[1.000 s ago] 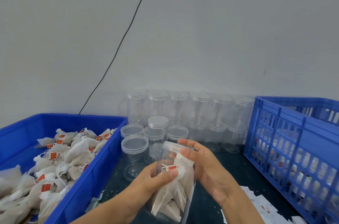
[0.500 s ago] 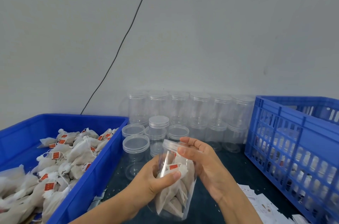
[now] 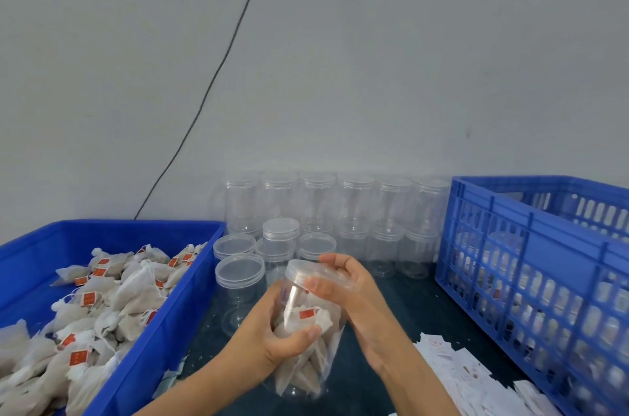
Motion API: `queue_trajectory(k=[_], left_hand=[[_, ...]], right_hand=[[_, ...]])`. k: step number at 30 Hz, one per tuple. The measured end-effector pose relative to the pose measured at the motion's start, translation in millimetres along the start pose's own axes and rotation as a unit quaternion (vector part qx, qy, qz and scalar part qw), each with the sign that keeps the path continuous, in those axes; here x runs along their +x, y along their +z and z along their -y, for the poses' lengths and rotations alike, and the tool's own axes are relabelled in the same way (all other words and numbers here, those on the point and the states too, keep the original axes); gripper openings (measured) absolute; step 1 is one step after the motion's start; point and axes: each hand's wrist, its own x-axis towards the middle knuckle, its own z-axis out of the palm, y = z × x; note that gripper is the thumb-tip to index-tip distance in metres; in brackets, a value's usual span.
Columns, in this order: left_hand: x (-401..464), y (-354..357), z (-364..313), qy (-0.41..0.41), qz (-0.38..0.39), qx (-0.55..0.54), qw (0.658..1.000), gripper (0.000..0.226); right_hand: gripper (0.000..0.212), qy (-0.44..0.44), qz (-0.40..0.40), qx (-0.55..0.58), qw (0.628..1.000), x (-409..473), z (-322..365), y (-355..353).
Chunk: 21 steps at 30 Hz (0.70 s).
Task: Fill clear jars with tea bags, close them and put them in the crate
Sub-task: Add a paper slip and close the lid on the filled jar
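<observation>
A clear jar (image 3: pixel 308 361) packed with white tea bags tilts over the dark table in front of me. My left hand (image 3: pixel 272 334) grips its body from the left, thumb across the front. My right hand (image 3: pixel 350 289) holds the clear lid (image 3: pixel 306 274) on the jar's mouth, fingers curled over the rim. The slatted blue crate (image 3: pixel 531 262) stands at the right, with blurred jars behind its slats. A blue bin (image 3: pixel 163 323) at the left holds several tea bags (image 3: pixel 102 306) with red tags.
Empty clear jars (image 3: pixel 354 204) with lids stand in two rows against the grey wall, and a few more (image 3: pixel 240 283) sit nearer, beside the bin. White paper slips (image 3: pixel 466 378) lie scattered at the lower right. A black cable (image 3: pixel 218 75) runs down the wall.
The jar has sunk and tilted a little. My right hand has turned on the lid at the jar's mouth. My left hand keeps its grip on the body.
</observation>
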Motion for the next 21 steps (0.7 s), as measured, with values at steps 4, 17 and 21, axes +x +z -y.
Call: queue_trajectory(k=[4, 17, 21], left_hand=[[0, -1, -4, 0.031, -0.05, 0.067, 0.996, 0.088], [21, 50, -50, 0.141, -0.094, 0.097, 0.981, 0.085], [43, 80, -73, 0.151, -0.078, 0.097, 0.981, 0.085]], right_hand=[[0.072, 0.007, 0.017, -0.115, 0.993, -2, 20, -1], [0.096, -0.005, 0.061, -0.414, 0.908, -18, 99, -44], [0.088, -0.001, 0.008, -0.4, 0.916, -22, 123, -80]])
